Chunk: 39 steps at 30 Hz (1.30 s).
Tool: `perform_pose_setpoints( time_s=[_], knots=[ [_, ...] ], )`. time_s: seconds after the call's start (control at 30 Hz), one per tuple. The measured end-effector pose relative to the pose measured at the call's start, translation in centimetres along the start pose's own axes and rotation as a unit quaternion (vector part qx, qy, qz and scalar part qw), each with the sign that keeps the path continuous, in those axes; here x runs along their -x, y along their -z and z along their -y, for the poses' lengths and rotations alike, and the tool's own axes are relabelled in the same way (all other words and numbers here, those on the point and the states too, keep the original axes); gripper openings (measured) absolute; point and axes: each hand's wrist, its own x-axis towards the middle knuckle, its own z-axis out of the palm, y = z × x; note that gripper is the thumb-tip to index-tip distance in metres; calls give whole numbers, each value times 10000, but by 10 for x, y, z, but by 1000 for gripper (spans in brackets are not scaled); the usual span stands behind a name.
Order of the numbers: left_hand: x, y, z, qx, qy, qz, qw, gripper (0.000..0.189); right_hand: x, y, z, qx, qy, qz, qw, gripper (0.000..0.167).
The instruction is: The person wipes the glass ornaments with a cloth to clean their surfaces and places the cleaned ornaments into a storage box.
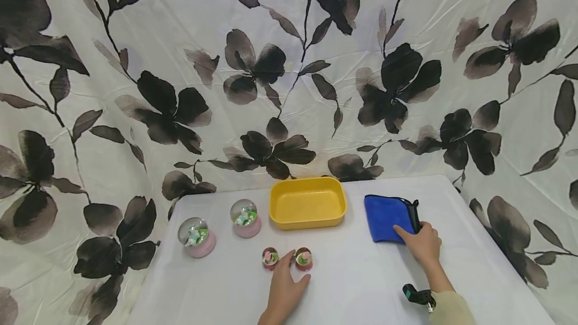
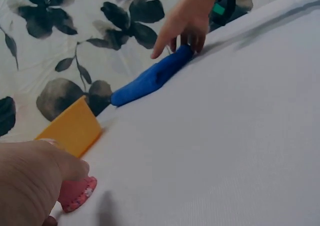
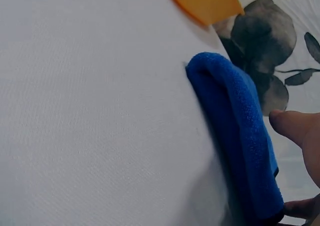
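Observation:
My left hand [image 1: 285,290] is at two small snow globes with pink bases. Its fingers reach between the left one [image 1: 270,258] and the right one [image 1: 304,259], with the thumb in front of the right one. In the left wrist view a pink base [image 2: 77,193] shows below the thumb; finger contact is unclear. My right hand [image 1: 423,245] is at the right edge of a folded blue cloth [image 1: 388,219] with black edging. Its fingertips touch that edge, while the thumb stands apart from the fuzzy cloth [image 3: 240,121] in the right wrist view.
A yellow rectangular tray [image 1: 308,224] stands at the back middle of the white table [image 1: 343,285]. Two larger snow globes with pink bases, one nearer [image 1: 200,245] and one farther [image 1: 247,227], stand on the left. A flower-printed curtain [image 1: 316,114] hangs behind.

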Motion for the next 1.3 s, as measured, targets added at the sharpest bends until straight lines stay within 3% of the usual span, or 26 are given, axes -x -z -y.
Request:
perform_pose_setpoints(
  time_s=[0.4, 0.63, 0.83, 1.03, 1.17, 1.3],
  knots=[
    [-2, 0, 9, -78, 14, -227, 9997, 67, -4, -14, -3, 173, 81, -420, 9989, 99],
    [-1, -3, 13, -179, -112, -377, 9991, 64, -7, -24, -3, -688, -199, -468, 9963, 96],
    [-4, -9, 12, -243, -150, -379, 9989, 65, -12, -23, -2, -1333, -3, -643, 9890, 87],
    [-5, -12, 15, -266, -296, -540, 9977, 65, -15, -24, -3, -1637, 373, -601, 9840, 86],
    [-4, -15, 14, -315, -361, -536, 9974, 67, -18, -24, -8, -1701, 613, -497, 9823, 84],
    [-3, -16, 12, -360, -361, -547, 9972, 66, -18, -26, -15, -1833, 607, -273, 9808, 81]
  ],
)
